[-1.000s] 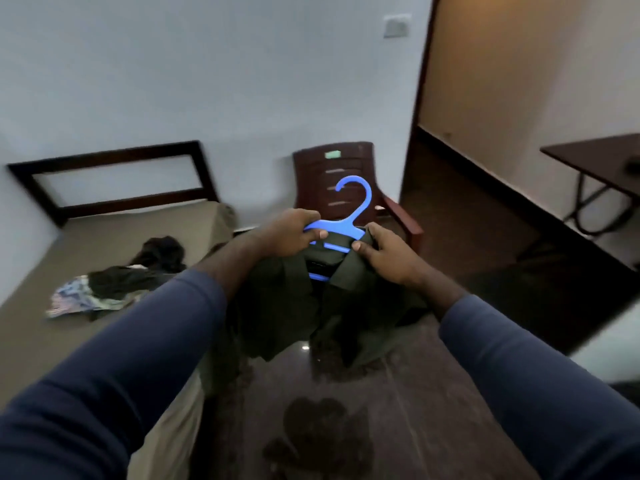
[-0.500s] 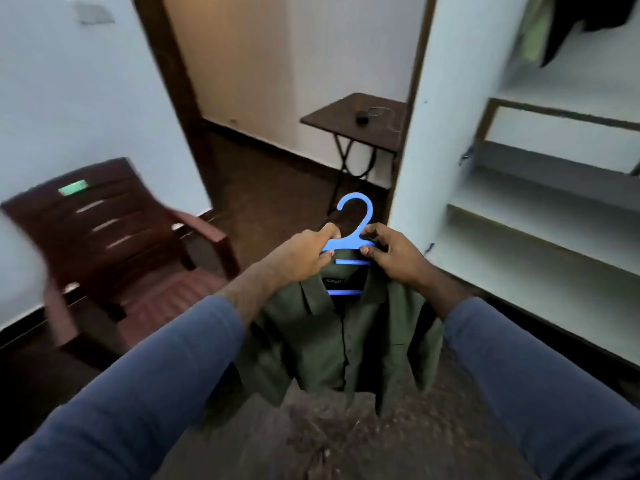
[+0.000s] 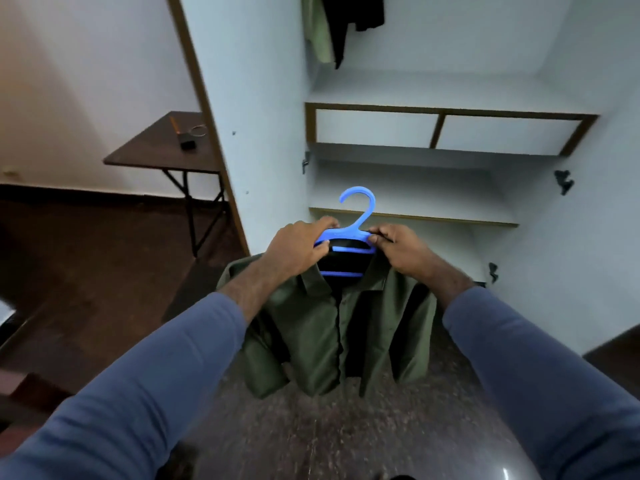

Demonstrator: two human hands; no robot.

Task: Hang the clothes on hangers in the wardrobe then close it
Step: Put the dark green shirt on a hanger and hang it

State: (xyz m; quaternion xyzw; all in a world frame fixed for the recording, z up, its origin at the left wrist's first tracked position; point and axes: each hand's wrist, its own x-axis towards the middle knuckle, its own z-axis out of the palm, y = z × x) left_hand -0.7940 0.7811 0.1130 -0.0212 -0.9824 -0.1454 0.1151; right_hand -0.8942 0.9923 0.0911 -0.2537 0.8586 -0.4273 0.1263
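Note:
A dark green shirt (image 3: 332, 327) hangs on a blue plastic hanger (image 3: 358, 216) held up in front of the open wardrobe (image 3: 415, 147). My left hand (image 3: 298, 245) grips the hanger's left shoulder and the collar. My right hand (image 3: 405, 249) pinches the hanger's right shoulder with the collar. The hook points up, free of any rail. At the top of the wardrobe a light green garment (image 3: 317, 29) and a black garment (image 3: 353, 15) hang side by side.
White shelves (image 3: 412, 216) cross the wardrobe below the hanging space. The wardrobe's white side panel (image 3: 249, 116) stands at left. A dark folding table (image 3: 162, 150) with small items is beyond it at left. The floor is dark stone.
The view has swung right from the bed and chair to the wardrobe. Both hands kept hold of the hanger with the green shirt and carried it in front of the shelves.

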